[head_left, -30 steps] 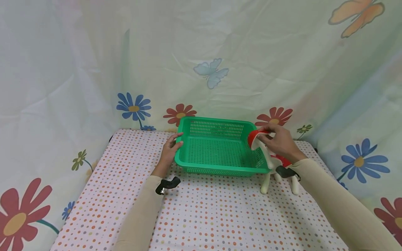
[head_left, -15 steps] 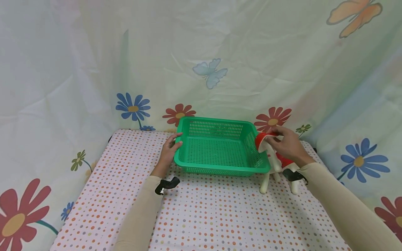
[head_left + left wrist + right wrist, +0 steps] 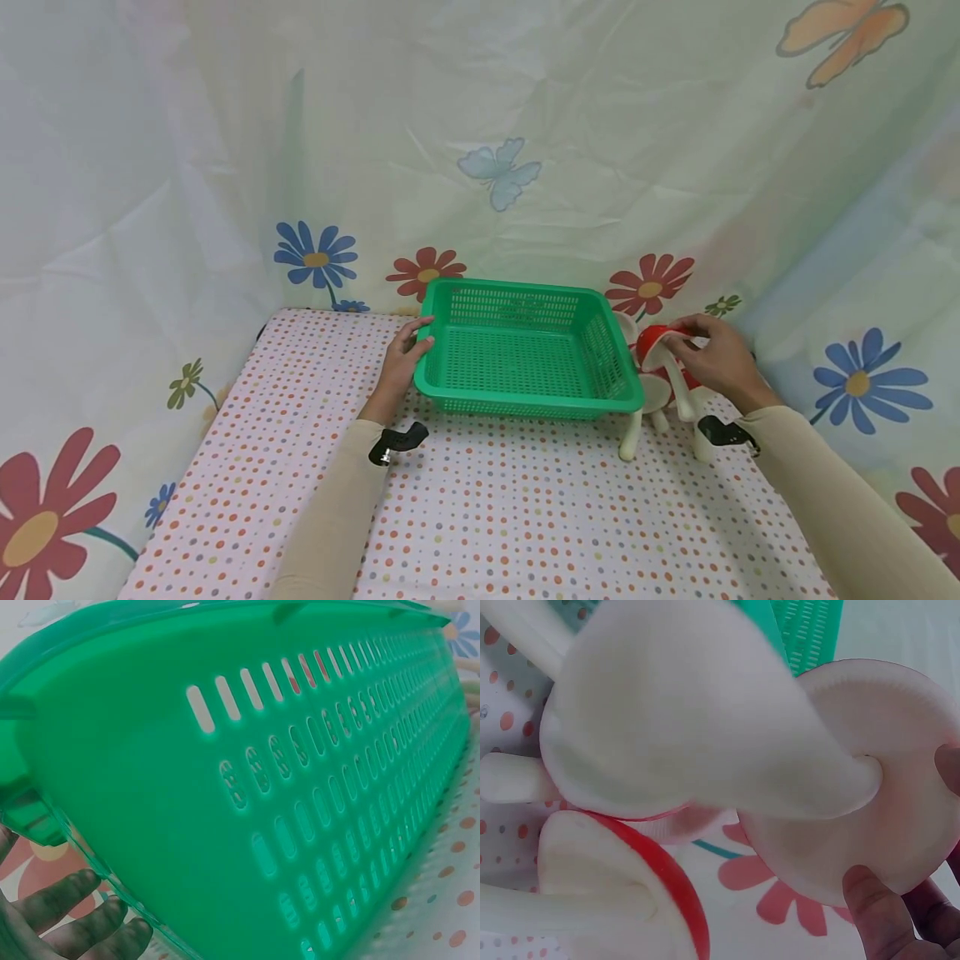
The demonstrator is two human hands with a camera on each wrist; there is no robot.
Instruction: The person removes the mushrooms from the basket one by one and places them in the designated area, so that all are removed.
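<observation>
A green slotted basket (image 3: 525, 407) sits at the back of the dotted table. My left hand (image 3: 403, 360) holds its left rim, thumb on top and fingers (image 3: 82, 922) under the edge of the basket wall (image 3: 300, 787). Right of the basket, my right hand (image 3: 714, 354) pinches a toy mushroom (image 3: 654, 342) by its red cap. The cap's white underside (image 3: 900, 795) and fat stem fill the right wrist view, with my fingertips (image 3: 877, 907) on the cap's edge. The mushroom hangs just above other mushrooms (image 3: 632, 435).
Several white-stemmed toy mushrooms, one with a red cap (image 3: 667, 885), lie on the table between the basket and the right edge. A flowered cloth backdrop (image 3: 495, 175) hangs close behind. The dotted tablecloth (image 3: 487, 517) stretches toward me.
My right hand has carried the red-capped mushroom from the basket's right rim rightward and down, away from the basket. The left hand and basket have stayed put.
</observation>
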